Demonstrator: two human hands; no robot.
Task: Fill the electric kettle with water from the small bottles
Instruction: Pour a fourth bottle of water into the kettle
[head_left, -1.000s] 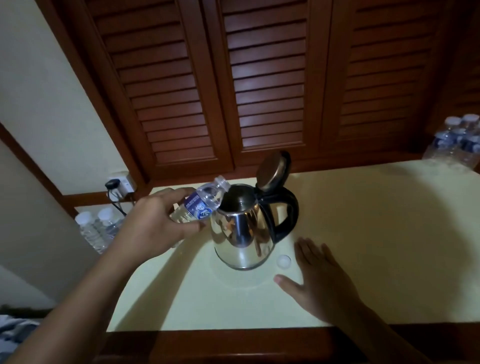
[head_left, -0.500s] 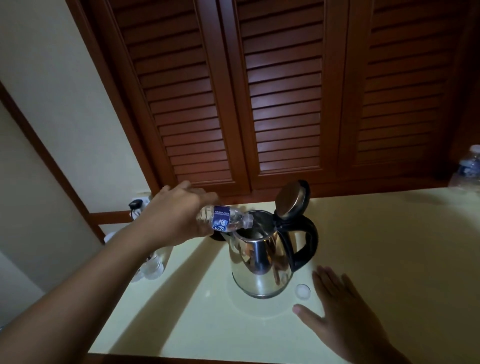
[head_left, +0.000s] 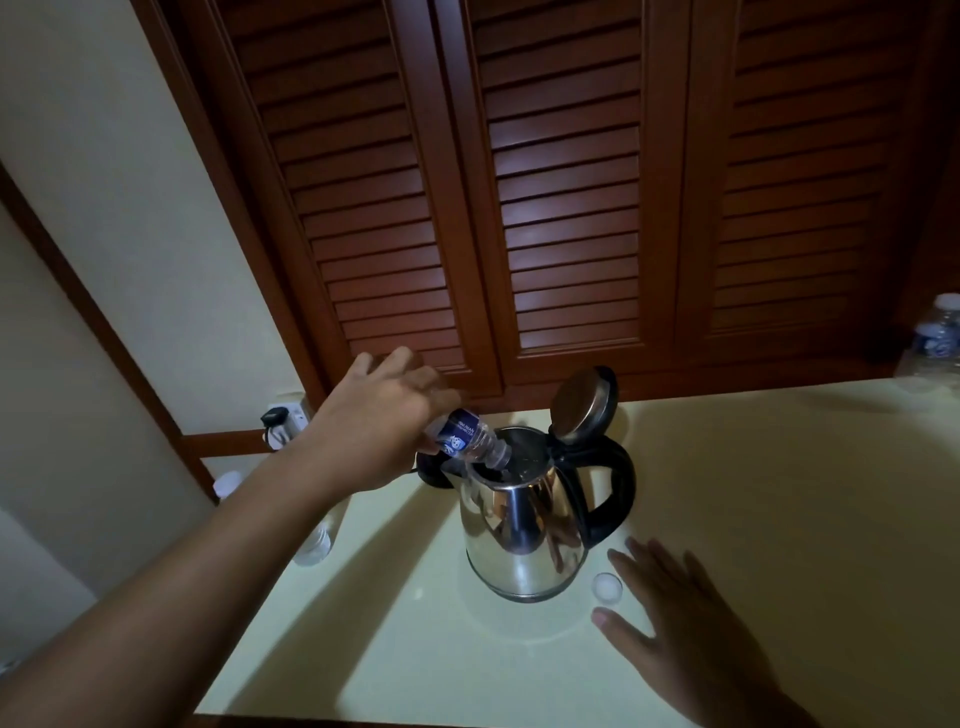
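While the small bottle (head_left: 462, 439) is tipped neck-down into the mouth of the electric kettle (head_left: 524, 535) at centre frame, the left hand (head_left: 379, 421) wraps its fingers round the bottle's body behind the blue label. The right hand (head_left: 691, 629), at lower right, is spread flat with straight fingers and holds nothing; whether it touches the countertop (head_left: 779, 493) or hangs just above it cannot be told. A white cap (head_left: 608, 588) lies just beside the kettle's base, near that hand's fingertips. The lid (head_left: 582, 405) stands hinged open above the black handle (head_left: 613, 488).

Handling, as judged: the bottle is light, thin-walled plastic that yields to a squeeze and lightens as it drains, so a moderate grip round the mid-body suits it; a hard squeeze could spurt water past the rim. The steel kettle is rigid and smooth, heavier as it fills, and best taken by its handle. Further bottles (head_left: 935, 338) stand at the right edge of the frame.
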